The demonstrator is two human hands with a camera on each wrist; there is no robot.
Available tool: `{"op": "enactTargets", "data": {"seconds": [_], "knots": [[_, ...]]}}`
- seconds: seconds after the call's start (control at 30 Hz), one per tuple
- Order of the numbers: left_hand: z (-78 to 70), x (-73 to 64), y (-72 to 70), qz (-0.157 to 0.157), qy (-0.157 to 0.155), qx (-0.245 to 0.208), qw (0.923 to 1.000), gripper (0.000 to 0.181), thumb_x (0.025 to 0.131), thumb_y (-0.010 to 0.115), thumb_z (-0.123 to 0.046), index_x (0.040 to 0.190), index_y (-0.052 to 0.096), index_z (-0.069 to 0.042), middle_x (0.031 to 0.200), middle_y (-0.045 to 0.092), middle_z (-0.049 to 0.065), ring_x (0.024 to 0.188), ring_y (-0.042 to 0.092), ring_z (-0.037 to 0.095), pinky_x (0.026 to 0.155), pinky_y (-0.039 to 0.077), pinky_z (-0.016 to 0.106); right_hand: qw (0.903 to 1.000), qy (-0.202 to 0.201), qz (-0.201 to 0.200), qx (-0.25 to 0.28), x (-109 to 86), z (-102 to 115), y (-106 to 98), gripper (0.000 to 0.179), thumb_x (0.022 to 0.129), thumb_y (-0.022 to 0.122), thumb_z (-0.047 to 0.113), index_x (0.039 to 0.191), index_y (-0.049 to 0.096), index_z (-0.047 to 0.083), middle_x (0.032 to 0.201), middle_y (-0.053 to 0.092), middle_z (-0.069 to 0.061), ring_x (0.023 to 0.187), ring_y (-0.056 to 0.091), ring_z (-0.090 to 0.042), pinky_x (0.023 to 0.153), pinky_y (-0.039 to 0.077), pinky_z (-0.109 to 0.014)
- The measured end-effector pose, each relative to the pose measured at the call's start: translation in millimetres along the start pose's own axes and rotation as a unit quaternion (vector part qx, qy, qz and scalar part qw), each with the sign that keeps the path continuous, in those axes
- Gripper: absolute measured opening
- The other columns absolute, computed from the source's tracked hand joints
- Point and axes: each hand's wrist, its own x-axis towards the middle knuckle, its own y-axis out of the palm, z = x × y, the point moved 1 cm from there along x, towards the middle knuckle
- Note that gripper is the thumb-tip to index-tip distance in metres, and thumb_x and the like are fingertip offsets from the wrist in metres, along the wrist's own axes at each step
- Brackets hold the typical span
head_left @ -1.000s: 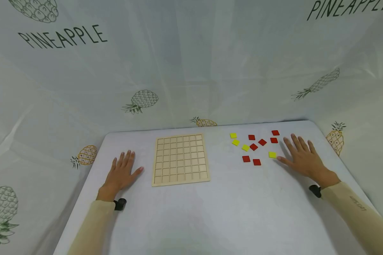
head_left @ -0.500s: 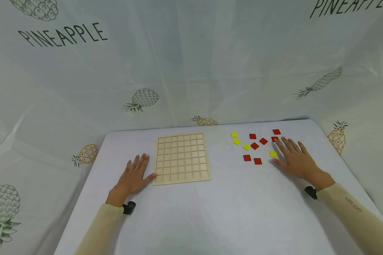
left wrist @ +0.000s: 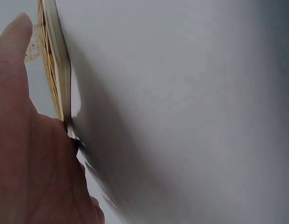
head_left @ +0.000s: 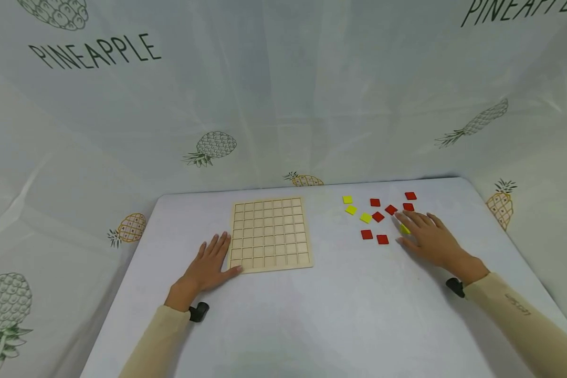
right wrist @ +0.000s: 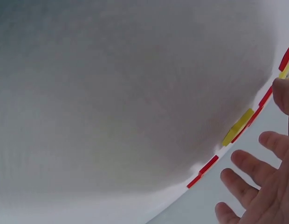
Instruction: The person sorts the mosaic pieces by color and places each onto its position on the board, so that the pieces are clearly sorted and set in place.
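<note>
A square wooden grid board [head_left: 270, 233] lies left of the table's middle. My left hand [head_left: 207, 268] is at its lower left corner, fingers along the left edge and thumb at the front edge. In the left wrist view the board's side edge [left wrist: 64, 84] shows beside the palm. Over on the right, my right hand [head_left: 432, 242] hovers palm down with fingers spread and nothing gripped. Its fingers partly cover a yellow square tile [head_left: 405, 229], also visible as a yellow tile [right wrist: 237, 127] in the right wrist view. A red tile [head_left: 391, 209] lies just beyond the index fingertip.
Several loose red tiles [head_left: 367, 234] and yellow tiles [head_left: 347, 199] are scattered between the board and my right hand. The white table [head_left: 302, 320] ends at a back edge, where a pineapple-print cloth [head_left: 283, 105] hangs.
My left hand has slid right, from the bare tabletop to the board's corner. My right hand has moved left, over the yellow tile. Board and tiles keep their places.
</note>
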Motion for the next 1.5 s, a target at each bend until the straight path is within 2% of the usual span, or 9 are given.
{"op": "enactTargets", "data": {"seconds": [0.2,0.3,0.4,0.7,0.97,1.2,1.3,1.5], "knots": [[-1.3,1.1,3.1,-0.012,0.008,-0.004,0.9999,0.106,0.098,0.063,-0.061,0.165,0.019,0.007,0.174,0.014,0.025,0.161,0.012,0.048,0.129,0.009,0.065,0.9986,-0.042,-0.030,-0.006,0.9,5.3,-1.7,0.067,0.091,0.082,0.018,0.149,0.055,0.000,0.144,0.060,-0.027,0.134,0.053,-0.048,0.112,0.040,-0.070],[-1.3,1.5,1.5,-0.008,0.008,-0.001,0.9999,0.107,0.098,0.063,-0.063,0.166,0.018,0.006,0.174,0.013,0.026,0.161,0.011,0.048,0.128,0.010,0.065,0.9968,-0.064,-0.048,0.000,0.9,6.2,-1.8,0.063,0.088,0.085,0.011,0.145,0.061,-0.001,0.136,0.067,-0.025,0.128,0.059,-0.046,0.107,0.045,-0.068],[-1.2,2.6,-0.3,-0.002,0.008,0.001,1.0000,0.108,0.097,0.063,-0.064,0.166,0.018,0.006,0.174,0.013,0.026,0.161,0.010,0.049,0.128,0.009,0.065,0.9962,-0.071,-0.050,0.005,0.9,8.2,-3.6,0.060,0.086,0.086,0.005,0.141,0.064,0.000,0.132,0.070,-0.024,0.125,0.062,-0.045,0.104,0.048,-0.067],[2.3,13.0,-0.4,0.012,-0.007,0.020,0.9997,0.105,0.099,0.063,-0.060,0.167,0.014,0.003,0.176,0.009,0.023,0.162,0.006,0.046,0.129,0.008,0.063,0.9967,-0.070,-0.035,0.021,5.8,13.3,-8.7,0.046,0.085,0.085,-0.001,0.130,0.074,0.002,0.123,0.074,-0.020,0.118,0.066,-0.042,0.100,0.053,-0.063],[5.9,19.8,0.8,0.032,-0.002,0.003,0.9995,0.107,0.099,0.063,-0.062,0.169,0.011,0.001,0.176,0.006,0.022,0.162,0.003,0.046,0.129,0.010,0.064,0.9957,-0.077,-0.050,0.012,8.1,14.2,-7.1,0.037,0.082,0.088,-0.002,0.117,0.079,0.003,0.110,0.077,-0.016,0.107,0.070,-0.038,0.095,0.057,-0.058],[2.3,19.3,-5.8,0.042,0.002,-0.005,0.9991,0.109,0.098,0.061,-0.067,0.168,0.011,0.001,0.176,0.005,0.023,0.162,0.002,0.048,0.129,0.009,0.064,0.9941,-0.081,-0.069,0.023,8.9,15.8,-7.0,0.046,0.079,0.090,-0.004,0.122,0.077,0.001,0.114,0.076,-0.019,0.109,0.070,-0.040,0.094,0.058,-0.061],[0.2,18.2,-10.5,0.045,0.003,-0.020,0.9988,0.110,0.098,0.061,-0.068,0.168,0.013,0.003,0.175,0.007,0.025,0.161,0.003,0.050,0.128,0.008,0.067,0.9950,-0.074,-0.062,0.026,9.4,16.2,-8.2,0.047,0.079,0.089,-0.004,0.124,0.075,0.000,0.118,0.075,-0.021,0.112,0.069,-0.043,0.095,0.056,-0.064],[1.0,18.8,-8.1,0.043,0.008,-0.008,0.9990,0.111,0.098,0.055,-0.073,0.169,0.011,0.000,0.176,0.007,0.023,0.161,0.003,0.049,0.128,0.009,0.066,0.9969,-0.047,-0.062,0.014,9.4,15.4,-9.6,0.047,0.079,0.090,-0.002,0.123,0.075,-0.001,0.118,0.075,-0.024,0.112,0.070,-0.044,0.094,0.056,-0.065]]}}
